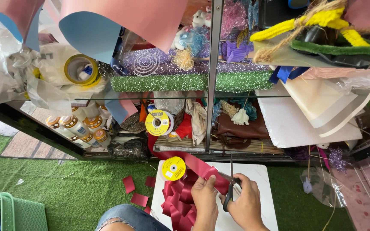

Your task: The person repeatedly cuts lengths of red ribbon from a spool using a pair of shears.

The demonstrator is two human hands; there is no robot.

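Note:
My left hand (205, 197) pinches a strip of dark red ribbon (202, 166) over a small white table (258, 173). My right hand (247, 204) grips scissors (231, 185), whose blades point up across the ribbon just right of my left fingers. A pile of folded red ribbon loops (178, 200) lies on the table left of my left hand. A ribbon spool with a yellow label (173, 168) rests at the table's far left corner. My knee in torn jeans (127, 218) shows at the bottom.
Cut red ribbon pieces (134, 191) lie on green artificial turf (65, 184). A glass-fronted shelf (214, 77) behind the table holds glitter rolls, another yellow spool (158, 122), tape rolls and craft material. A green basket (3, 211) sits bottom left; clear wrap (322, 184) lies right.

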